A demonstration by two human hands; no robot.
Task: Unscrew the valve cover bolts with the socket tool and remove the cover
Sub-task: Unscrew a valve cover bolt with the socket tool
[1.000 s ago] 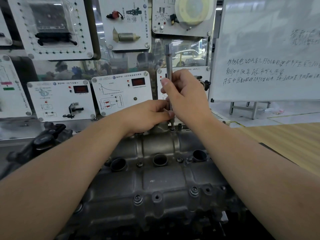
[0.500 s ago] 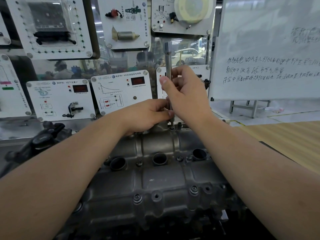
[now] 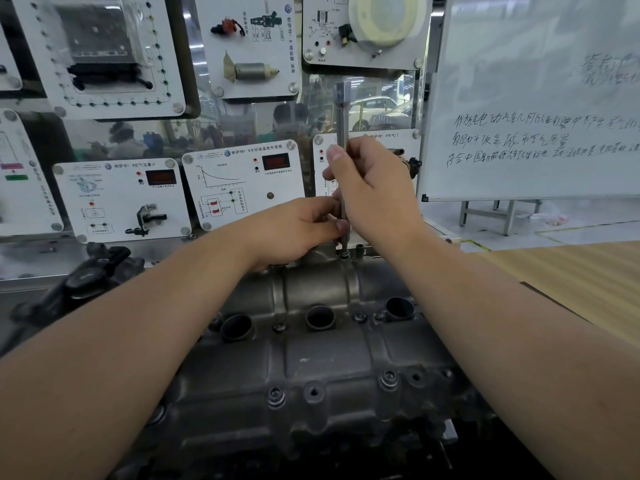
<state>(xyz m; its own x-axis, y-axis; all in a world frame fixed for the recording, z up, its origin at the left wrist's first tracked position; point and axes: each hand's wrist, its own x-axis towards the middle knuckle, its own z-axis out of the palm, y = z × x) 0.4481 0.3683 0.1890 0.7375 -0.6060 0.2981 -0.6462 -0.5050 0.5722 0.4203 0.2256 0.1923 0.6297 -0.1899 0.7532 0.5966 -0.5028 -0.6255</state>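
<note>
We lean over the valve cover (image 3: 311, 348), seated on the engine, bolts along its edges. Our right hand (image 3: 374, 192) wraps the upright socket tool (image 3: 342, 133); left hand (image 3: 294, 230) pinches its foot on a far-edge bolt (image 3: 344, 255). Unscrewing now; next, steady turns.

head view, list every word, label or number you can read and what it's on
"8冷却液温度传感器": heading of the coolant sensor panel, beside a VW roundel.
"8空气流量计": heading of the air flow panel.
"8节气门": top of the panel behind the socket tool.
Whiteboard: handwritten Chinese, too blurred to quote reliably.
Red displays, small panel print: unreadable.
</note>
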